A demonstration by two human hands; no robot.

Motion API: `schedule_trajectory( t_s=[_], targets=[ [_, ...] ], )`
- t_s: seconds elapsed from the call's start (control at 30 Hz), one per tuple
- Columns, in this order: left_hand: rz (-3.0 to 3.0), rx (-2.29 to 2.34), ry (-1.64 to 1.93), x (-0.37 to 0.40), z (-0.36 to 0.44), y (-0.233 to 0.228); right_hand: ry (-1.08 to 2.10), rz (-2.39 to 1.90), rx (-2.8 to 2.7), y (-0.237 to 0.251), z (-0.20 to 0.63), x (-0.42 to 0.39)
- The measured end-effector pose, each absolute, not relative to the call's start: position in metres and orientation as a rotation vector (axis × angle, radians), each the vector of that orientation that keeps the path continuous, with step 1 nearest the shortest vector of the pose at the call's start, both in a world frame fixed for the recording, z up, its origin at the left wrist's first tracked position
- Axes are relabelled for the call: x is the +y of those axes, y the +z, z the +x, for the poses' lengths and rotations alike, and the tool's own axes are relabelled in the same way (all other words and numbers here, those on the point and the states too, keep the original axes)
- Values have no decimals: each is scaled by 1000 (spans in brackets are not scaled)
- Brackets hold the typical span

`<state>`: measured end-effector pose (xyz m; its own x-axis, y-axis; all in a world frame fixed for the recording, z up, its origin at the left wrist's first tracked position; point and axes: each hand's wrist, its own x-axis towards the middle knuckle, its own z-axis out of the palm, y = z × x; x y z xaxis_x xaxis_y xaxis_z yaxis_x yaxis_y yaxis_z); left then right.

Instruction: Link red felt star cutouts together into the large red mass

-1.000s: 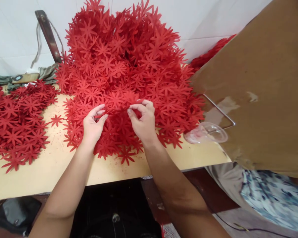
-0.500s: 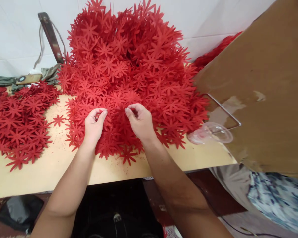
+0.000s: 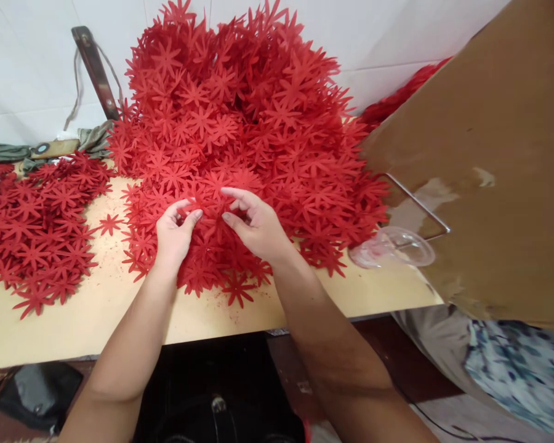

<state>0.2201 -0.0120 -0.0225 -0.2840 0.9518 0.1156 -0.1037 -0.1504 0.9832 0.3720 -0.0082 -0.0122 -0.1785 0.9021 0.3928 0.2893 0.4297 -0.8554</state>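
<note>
A big heap of red flower-shaped cutouts [image 3: 194, 95], with narrow pointed petals, rises in front of me. Low over its front part, my left hand [image 3: 175, 231] is closed, its thumb and fingertips pinching a red flower cutout [image 3: 211, 212]. To the right of that piece is my right hand [image 3: 253, 224], its thumb and forefinger apart near the petals. Red on red makes the outline of the held piece hard to follow. One cutout [image 3: 238, 289] lies at the heap's front edge.
A smaller red pile [image 3: 37, 234] lies at left, with a single cutout [image 3: 109, 224] between the piles. A clear plastic cup [image 3: 392, 247] lies on its side by a large cardboard sheet [image 3: 484, 160]. A dark strip [image 3: 95, 71] leans against the tiled wall.
My right hand has moved slightly left, closer to my left hand, and its thumb and forefinger have spread from a pinch. My left hand has stayed almost in place.
</note>
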Motion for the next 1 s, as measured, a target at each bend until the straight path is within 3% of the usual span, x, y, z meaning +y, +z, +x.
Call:
schedule_trajectory(
  t_s=[0.37, 0.7, 0.83, 1.0],
  targets=[
    [1285, 1171, 1492, -15, 217, -25, 882, -970, -1717, -6, 353, 2],
    [1758, 1639, 1694, -14, 201, -29, 861, -1131, -1352, -14, 369, 16],
    [1847, 1416, 1564, -23, 216, -26, 773, -1156, -1575, -10, 361, 6],
    [1510, 1280, 1544, -21, 228, -31, 578, -1176, -1720, -6, 353, -1]
  ],
)
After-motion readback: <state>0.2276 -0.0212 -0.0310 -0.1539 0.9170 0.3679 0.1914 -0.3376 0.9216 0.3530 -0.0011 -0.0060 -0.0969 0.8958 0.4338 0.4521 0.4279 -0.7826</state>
